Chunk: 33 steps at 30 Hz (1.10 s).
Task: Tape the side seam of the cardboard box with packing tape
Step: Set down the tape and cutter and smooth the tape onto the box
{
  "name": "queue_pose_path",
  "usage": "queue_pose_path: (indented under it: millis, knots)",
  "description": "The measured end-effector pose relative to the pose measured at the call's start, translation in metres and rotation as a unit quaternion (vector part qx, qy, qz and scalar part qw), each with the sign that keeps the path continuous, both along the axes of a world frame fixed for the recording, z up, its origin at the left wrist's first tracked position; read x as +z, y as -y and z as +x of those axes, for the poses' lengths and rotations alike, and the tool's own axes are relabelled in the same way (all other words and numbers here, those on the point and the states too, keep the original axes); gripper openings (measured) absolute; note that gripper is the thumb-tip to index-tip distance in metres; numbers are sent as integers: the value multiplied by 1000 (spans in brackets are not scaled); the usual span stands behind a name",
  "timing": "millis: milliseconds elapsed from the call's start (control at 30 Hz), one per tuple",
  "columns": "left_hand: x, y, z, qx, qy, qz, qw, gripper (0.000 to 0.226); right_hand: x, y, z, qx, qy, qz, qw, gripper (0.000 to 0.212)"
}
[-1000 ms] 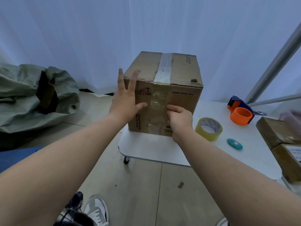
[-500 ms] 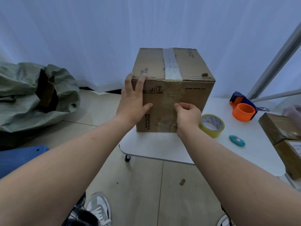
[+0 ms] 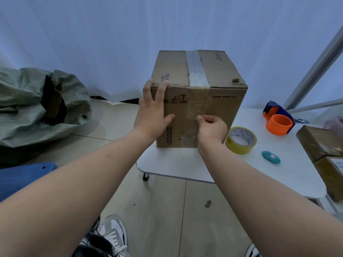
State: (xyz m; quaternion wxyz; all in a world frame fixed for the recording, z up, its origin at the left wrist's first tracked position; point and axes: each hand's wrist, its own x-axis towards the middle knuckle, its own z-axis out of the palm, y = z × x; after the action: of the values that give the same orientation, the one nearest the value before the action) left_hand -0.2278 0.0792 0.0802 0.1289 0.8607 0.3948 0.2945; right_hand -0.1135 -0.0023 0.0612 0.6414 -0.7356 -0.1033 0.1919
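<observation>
A pale curtain [image 3: 92, 43] hangs in soft folds across the whole back of the room, and cool bluish light comes through it. Under its hem a dark strip [image 3: 128, 101] meets the floor [image 3: 159, 210], laid in large beige tiles with thin seams. A low white table [image 3: 176, 164] with rounded corners stands on a small black wheel [image 3: 145, 177]. A grey metal pole [image 3: 313, 70] slants up at the right. A crumpled green sack [image 3: 24, 112] lies at the left
</observation>
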Motion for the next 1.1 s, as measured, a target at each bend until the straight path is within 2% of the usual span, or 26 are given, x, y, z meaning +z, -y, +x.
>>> queue_pose_path:
  millis: [200, 300, 400, 500, 600, 933, 1100]
  knots:
    - [0, -1, 0, 0, -2, -3, 1000, 86, 1, -3, 0, -2, -7, -3, 1000, 8]
    - [-1, -1, -1, 0, -4, 2, 1000, 86, -1, -5, -1, -5, -38, 2, 999, 10]
    - [-2, -2, -1, 0, -4, 4, 1000, 86, -4, -4, 0, -21, -150, 15, 988, 13]
    - [-2, -3, -1, -3, -3, 4, 1000, 87, -3, -1, 2, -11, -278, 40, 960, 22]
    - [-3, -4, -1, -2, 0, 4, 1000, 87, -3, -3, 7, 7, -334, 70, 940, 19]
    - [-3, -6, 0, 1, 0, 17, 1000, 84, 0, -7, 11, 3, -384, 113, 916, 3]
    - [-3, -7, 0, 4, 0, 22, 1000, 82, 1, -13, 12, 4, -392, 121, 912, 3]
